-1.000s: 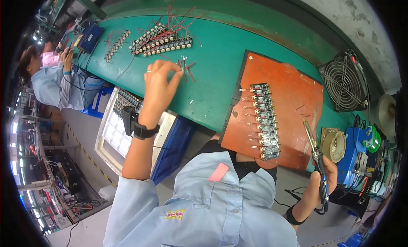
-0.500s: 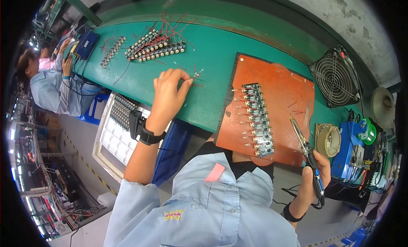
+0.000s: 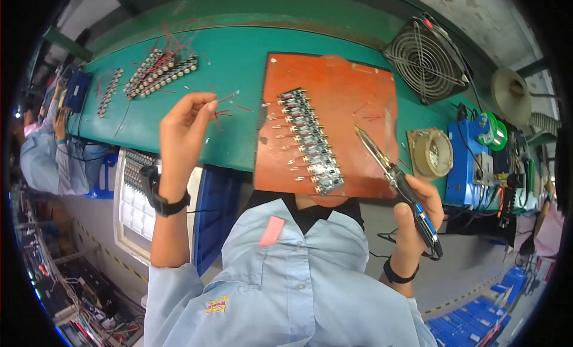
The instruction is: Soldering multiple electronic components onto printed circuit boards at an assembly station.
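Observation:
My left hand [image 3: 186, 123] is closed in a pinch over the green tabletop, beside a few loose wires. A thin red wire [image 3: 225, 98] juts from its fingertips; other short wires [image 3: 240, 107] lie just beyond them. In my right hand [image 3: 421, 212] is a soldering iron [image 3: 401, 183], black and blue, gripped like a pen. Its tip points up and left over the orange mat [image 3: 352, 78]. Between the hands, a row of small circuit boards [image 3: 310, 141] with red wires and pale connectors lies slantwise on the mat.
Strips of round parts with red wires [image 3: 161, 72] lie far left. At right stand a fan [image 3: 427, 60], a round dish [image 3: 433, 153], a blue soldering station [image 3: 468, 168] and a green solder spool [image 3: 494, 132]. A co-worker [image 3: 51, 153] sits at left. A white tray [image 3: 128, 209] stands below the table edge.
The view has shifted, so the bench things sit further left. My left hand has drawn back slightly from the loose wires, and a red wire now shows at its fingertips. My right hand keeps the iron.

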### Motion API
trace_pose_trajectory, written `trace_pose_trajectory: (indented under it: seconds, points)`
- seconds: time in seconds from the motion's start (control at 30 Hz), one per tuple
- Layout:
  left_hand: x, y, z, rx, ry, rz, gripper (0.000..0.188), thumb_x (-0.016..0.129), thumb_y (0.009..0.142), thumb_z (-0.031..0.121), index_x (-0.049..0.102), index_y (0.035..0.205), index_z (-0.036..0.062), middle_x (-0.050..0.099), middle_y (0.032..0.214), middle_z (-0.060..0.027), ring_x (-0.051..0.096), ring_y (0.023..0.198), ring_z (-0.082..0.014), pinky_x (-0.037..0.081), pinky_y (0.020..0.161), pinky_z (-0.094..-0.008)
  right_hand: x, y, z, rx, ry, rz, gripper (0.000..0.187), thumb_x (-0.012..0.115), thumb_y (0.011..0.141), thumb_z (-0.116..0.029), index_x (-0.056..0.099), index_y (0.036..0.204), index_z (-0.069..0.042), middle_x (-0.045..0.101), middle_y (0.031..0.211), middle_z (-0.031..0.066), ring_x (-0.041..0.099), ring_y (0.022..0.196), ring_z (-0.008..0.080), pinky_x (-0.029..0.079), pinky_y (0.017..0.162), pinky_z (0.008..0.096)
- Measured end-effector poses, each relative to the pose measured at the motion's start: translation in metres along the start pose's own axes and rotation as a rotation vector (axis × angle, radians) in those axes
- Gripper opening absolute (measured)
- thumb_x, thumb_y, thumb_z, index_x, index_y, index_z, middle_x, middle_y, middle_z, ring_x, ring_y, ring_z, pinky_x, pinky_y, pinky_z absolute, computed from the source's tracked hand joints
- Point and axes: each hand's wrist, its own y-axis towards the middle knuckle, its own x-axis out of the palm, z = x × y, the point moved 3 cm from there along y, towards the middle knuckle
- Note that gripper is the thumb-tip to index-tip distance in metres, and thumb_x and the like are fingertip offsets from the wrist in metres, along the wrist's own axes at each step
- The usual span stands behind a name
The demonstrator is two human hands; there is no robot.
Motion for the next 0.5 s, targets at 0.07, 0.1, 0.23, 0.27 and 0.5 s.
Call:
trace_pose_trajectory:
  seconds: [0.07, 0.1, 0.23, 0.27, 0.5]
  points:
    - [0.007, -0.014, 0.022, -0.071, -0.197, -0.077, 0.010, 0.063, 0.090, 0.005, 0.060, 0.095, -0.0033, 0.065, 0.083, -0.0059, 0.061, 0.074, -0.0102, 0.048, 0.066, -0.0231, 0.002, -0.002, -0.001, -0.004, 0.006, 0.000, 0.054, 0.072, 0.083, -0.029, 0.053, 0.118, 0.006, 0.065, 0.100, 0.0149, 0.063, 0.090, 0.0181, 0.049, 0.080, 0.0283]
    - [0.012, -0.022, 0.034, -0.109, -0.295, -0.114, 0.010, 0.063, 0.090, 0.005, 0.059, 0.094, -0.0037, 0.065, 0.084, -0.0058, 0.061, 0.074, -0.0097, 0.048, 0.066, -0.0225, 0.006, -0.003, -0.003, 0.049, 0.085, -0.001, 0.054, 0.071, 0.084, -0.028, 0.052, 0.121, 0.006, 0.066, 0.099, 0.0151, 0.064, 0.088, 0.0183, 0.050, 0.079, 0.0291]
    - [0.051, -0.071, 0.078, -0.214, -0.614, -0.372, 0.008, 0.065, 0.088, 0.000, 0.057, 0.089, -0.0027, 0.065, 0.085, -0.0063, 0.062, 0.079, -0.0082, 0.051, 0.070, -0.0233, 0.028, -0.007, -0.009, 0.143, 0.257, -0.064, 0.054, 0.068, 0.087, -0.025, 0.046, 0.128, 0.004, 0.066, 0.095, 0.0152, 0.064, 0.084, 0.0188, 0.053, 0.075, 0.0311]
    - [0.057, -0.075, 0.080, -0.216, -0.621, -0.376, 0.008, 0.065, 0.088, 0.000, 0.057, 0.089, -0.0027, 0.065, 0.085, -0.0063, 0.062, 0.079, -0.0082, 0.051, 0.070, -0.0233, 0.034, -0.008, -0.008, 0.140, 0.269, -0.112, 0.053, 0.067, 0.088, -0.022, 0.044, 0.130, 0.003, 0.066, 0.095, 0.0151, 0.065, 0.084, 0.0189, 0.053, 0.074, 0.0315]
    - [0.080, -0.088, 0.091, -0.214, -0.758, -0.530, 0.012, 0.063, 0.087, -0.006, 0.052, 0.088, -0.0026, 0.066, 0.090, -0.0143, 0.065, 0.080, -0.0149, 0.054, 0.071, -0.0269, 0.047, -0.005, -0.007, 0.144, 0.315, -0.194, 0.051, 0.064, 0.087, -0.007, 0.042, 0.132, 0.003, 0.064, 0.090, 0.0130, 0.064, 0.082, 0.0179, 0.054, 0.075, 0.0311]
